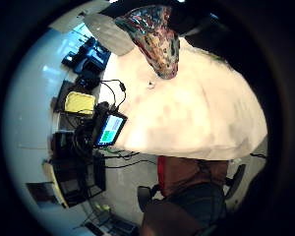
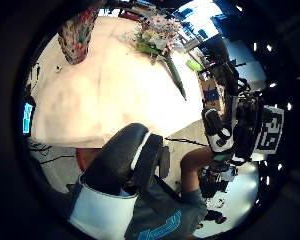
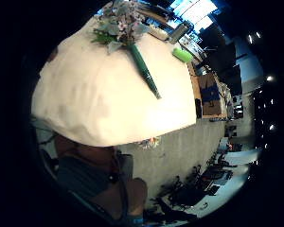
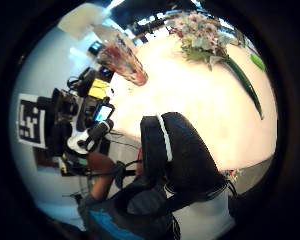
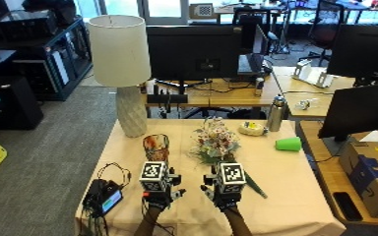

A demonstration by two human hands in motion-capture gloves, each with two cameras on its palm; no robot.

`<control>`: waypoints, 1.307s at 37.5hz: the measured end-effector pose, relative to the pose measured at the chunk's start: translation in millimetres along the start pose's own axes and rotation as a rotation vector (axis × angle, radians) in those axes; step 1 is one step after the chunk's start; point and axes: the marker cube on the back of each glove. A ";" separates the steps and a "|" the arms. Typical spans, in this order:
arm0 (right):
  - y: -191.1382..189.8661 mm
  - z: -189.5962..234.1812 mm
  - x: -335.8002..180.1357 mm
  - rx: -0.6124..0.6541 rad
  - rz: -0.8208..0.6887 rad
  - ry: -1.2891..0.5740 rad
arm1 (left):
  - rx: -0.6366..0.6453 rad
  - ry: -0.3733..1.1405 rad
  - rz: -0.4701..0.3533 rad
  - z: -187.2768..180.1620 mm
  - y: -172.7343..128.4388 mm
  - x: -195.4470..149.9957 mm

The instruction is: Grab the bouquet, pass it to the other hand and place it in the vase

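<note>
The bouquet [image 5: 214, 140], pale flowers on a long green wrapped stem [image 5: 253, 188], lies on the beige tablecloth. It also shows in both right palm views, bouquet [image 3: 120, 23] and bouquet [image 4: 200, 35]. Just left of it stands the vase [image 5: 155, 147], multicoloured and upright, seen too as vase [image 1: 155, 39] and vase [image 2: 77, 35]. My left hand [image 5: 157, 191] hovers in front of the vase with relaxed fingers and holds nothing. My right hand [image 5: 225, 191] hovers beside the stem's near part, fingers relaxed, touching nothing.
A tall white lamp [image 5: 120, 69] stands at the table's back left corner. A green cup [image 5: 289, 144], a metal bottle [image 5: 276, 113] and a tape roll [image 5: 251, 129] sit at the back right. A small screen device [image 5: 107, 199] with cables lies at the front left edge.
</note>
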 end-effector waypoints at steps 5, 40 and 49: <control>3.0 -0.2 -1.2 -0.021 0.007 0.002 | -0.015 -0.009 0.004 5.5 -1.0 -4.5; -9.2 -9.3 37.6 0.010 0.075 0.006 | -0.005 -0.002 -0.002 -3.7 1.1 -7.4; -37.7 16.7 116.1 0.007 0.223 -0.006 | -0.012 0.012 -0.009 -1.6 4.0 -8.8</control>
